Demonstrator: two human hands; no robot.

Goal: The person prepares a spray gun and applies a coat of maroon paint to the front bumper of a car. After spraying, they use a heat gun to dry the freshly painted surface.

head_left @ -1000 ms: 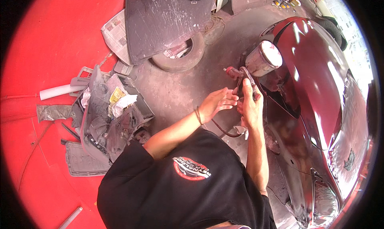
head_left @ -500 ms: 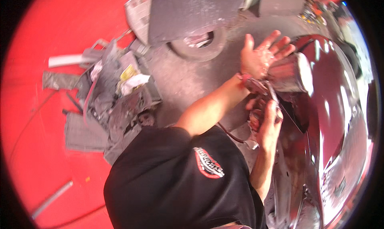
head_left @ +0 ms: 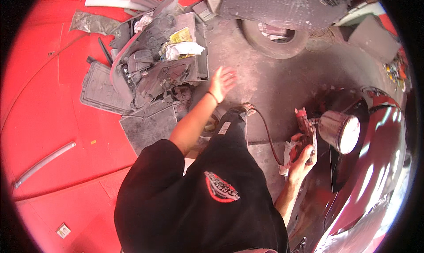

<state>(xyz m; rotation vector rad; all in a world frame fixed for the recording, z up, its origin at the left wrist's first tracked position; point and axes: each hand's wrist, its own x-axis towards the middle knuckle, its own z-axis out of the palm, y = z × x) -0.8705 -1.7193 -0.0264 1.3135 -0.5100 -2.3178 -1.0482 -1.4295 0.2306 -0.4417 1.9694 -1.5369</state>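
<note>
Spray gun in right hand, fingers closed round its grip. Gun's long axis runs roughly away from the wearer; its metal cup sticks out rightward, toward the dark red car body. Left hand nothing held, fingers blurred but loosely spread, over floor, well apart to the gun's left. Right nearer car.
</note>
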